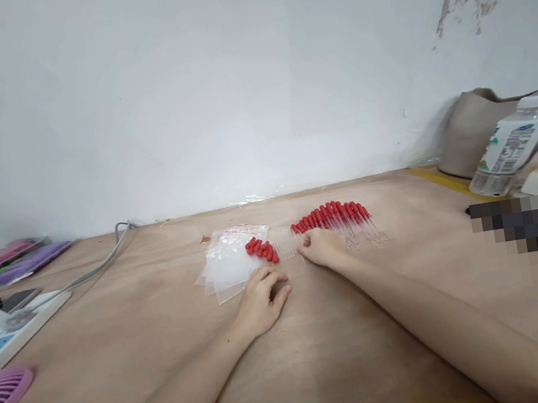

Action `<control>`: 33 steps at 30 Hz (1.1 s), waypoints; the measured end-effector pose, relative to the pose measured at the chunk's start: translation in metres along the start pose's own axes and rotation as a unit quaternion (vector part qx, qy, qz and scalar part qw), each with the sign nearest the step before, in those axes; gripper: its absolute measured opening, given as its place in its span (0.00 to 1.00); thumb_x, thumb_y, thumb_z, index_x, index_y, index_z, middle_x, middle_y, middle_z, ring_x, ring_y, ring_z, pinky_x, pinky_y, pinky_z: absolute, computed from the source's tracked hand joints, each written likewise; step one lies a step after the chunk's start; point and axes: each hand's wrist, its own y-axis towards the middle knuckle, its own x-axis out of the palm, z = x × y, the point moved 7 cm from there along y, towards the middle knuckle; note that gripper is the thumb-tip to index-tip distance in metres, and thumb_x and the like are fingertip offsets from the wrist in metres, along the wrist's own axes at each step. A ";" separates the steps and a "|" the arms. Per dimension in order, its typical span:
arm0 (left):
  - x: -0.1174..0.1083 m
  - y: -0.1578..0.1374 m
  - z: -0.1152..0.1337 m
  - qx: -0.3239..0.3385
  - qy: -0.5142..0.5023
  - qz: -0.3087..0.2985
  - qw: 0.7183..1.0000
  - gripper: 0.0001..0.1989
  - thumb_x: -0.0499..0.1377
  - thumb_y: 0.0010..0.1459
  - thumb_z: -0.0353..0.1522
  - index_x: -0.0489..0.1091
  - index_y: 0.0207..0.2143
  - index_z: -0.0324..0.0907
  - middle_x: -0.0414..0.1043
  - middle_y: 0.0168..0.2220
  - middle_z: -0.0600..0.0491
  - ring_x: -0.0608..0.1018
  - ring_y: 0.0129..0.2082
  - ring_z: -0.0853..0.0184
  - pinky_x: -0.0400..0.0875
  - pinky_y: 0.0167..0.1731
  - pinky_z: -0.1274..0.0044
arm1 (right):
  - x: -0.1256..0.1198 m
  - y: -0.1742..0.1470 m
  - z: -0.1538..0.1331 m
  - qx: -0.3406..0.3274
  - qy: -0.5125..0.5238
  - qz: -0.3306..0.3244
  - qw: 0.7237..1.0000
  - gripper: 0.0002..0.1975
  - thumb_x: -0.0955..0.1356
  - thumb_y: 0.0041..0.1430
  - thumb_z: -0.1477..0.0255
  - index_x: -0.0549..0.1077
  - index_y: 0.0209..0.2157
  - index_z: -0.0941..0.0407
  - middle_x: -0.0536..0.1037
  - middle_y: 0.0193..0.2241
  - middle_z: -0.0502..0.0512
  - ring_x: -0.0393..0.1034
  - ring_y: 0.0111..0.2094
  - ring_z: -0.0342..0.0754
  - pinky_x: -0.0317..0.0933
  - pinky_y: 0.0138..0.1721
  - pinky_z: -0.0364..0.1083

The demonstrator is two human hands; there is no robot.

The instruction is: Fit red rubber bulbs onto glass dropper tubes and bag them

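My right hand [324, 247] pinches a thin clear dropper tube [303, 259], whose narrow end shows below the fingertips. Just left of it lies a row of similar clear tubes [283, 244] without bulbs. Behind and right of this hand, droppers with red rubber bulbs [336, 210] are lined up in a fan, tubes towards me. My left hand [262, 300] rests on the table, thumb and fingers apart, with nothing held. Beyond it, several loose red bulbs [262, 249] lie partly on a stack of clear plastic bags [232, 265].
A wooden table [285, 374] meets a white wall behind. At left are a power strip [20, 333] with a grey cable, purple and pink packets [26, 265], and a pink fan [0, 400]. A plastic bottle [508, 149] and a grey-brown container [468, 131] stand at right.
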 end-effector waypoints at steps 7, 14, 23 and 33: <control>-0.003 0.004 -0.006 0.005 0.022 0.013 1.000 0.07 0.53 0.55 0.32 0.68 0.37 0.42 0.67 0.34 0.50 0.70 0.36 0.64 0.66 0.37 0.72 | -0.002 -0.027 0.023 -0.034 0.060 -0.106 0.992 0.10 0.70 0.40 0.61 0.71 0.21 0.54 0.74 0.24 0.51 0.68 0.28 0.47 0.54 0.26 0.42; -0.017 0.018 -0.022 -0.008 0.076 0.084 0.994 0.05 0.52 0.56 0.31 0.66 0.34 0.41 0.67 0.31 0.51 0.70 0.34 0.65 0.66 0.34 0.73 | -0.003 -0.061 0.042 -0.097 0.145 -0.095 0.980 0.15 0.70 0.42 0.61 0.69 0.28 0.57 0.71 0.22 0.50 0.63 0.23 0.42 0.51 0.22 0.40; -0.011 0.041 -0.039 -0.073 0.128 0.103 0.984 0.14 0.56 0.51 0.41 0.63 0.22 0.40 0.64 0.24 0.53 0.69 0.26 0.66 0.64 0.28 0.74 | -0.006 -0.074 0.037 -0.117 0.105 -0.039 0.987 0.12 0.65 0.51 0.61 0.68 0.27 0.56 0.71 0.23 0.50 0.62 0.24 0.42 0.47 0.22 0.40; -0.018 0.038 -0.039 -0.113 0.059 0.162 0.979 0.10 0.55 0.53 0.35 0.66 0.22 0.40 0.68 0.23 0.53 0.70 0.24 0.68 0.64 0.26 0.76 | -0.008 -0.078 0.035 -0.118 0.081 -0.019 0.990 0.11 0.63 0.55 0.63 0.69 0.27 0.55 0.74 0.25 0.51 0.65 0.26 0.43 0.48 0.24 0.42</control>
